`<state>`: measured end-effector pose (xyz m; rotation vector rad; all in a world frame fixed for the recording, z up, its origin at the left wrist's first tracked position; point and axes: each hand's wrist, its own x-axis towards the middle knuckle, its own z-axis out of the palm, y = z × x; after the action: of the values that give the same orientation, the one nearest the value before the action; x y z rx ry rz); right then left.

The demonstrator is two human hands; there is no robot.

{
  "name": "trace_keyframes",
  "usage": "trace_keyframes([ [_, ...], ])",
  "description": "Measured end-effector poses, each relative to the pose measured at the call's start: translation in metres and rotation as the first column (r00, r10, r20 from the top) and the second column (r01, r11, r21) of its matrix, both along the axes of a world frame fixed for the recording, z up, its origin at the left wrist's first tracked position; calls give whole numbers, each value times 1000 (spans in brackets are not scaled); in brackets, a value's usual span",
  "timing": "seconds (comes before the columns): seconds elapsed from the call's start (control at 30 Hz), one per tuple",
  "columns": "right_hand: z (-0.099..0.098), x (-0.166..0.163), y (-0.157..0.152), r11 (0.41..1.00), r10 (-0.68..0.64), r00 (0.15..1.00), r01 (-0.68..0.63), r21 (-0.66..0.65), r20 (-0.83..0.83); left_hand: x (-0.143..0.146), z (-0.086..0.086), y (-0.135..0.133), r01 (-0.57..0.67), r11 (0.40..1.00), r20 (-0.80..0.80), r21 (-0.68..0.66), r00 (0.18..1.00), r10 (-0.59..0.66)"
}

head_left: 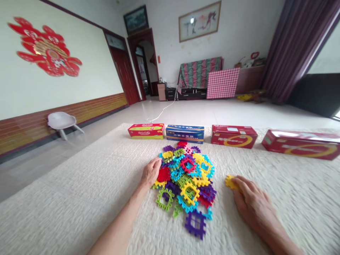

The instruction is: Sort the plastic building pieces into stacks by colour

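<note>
A heap of coloured plastic interlocking building pieces, square with notched edges, lies on the pale textured cover; a yellow piece and a red piece show on top. My left hand rests at the heap's left edge, its fingers curled in beside a red piece. Its fingertips are partly hidden, so what they grip does not show. To the right, apart from the heap, my right hand is closed on a yellow building piece. A purple piece lies flat at the heap's near end.
Behind the heap stand a red-and-green box, a blue box, a dark red box and a longer red box, in a row. A white chair is on the floor at left. Beyond is a cloth-covered cabinet.
</note>
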<state>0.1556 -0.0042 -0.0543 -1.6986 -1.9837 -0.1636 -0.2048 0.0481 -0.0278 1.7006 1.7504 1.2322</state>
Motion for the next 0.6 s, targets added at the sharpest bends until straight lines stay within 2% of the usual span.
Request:
trace_keyframes([
  [0.6, 16, -23, 1, 981, -140, 987, 149, -122, 77, 2, 4, 4, 6, 1000, -120, 15, 993, -4],
])
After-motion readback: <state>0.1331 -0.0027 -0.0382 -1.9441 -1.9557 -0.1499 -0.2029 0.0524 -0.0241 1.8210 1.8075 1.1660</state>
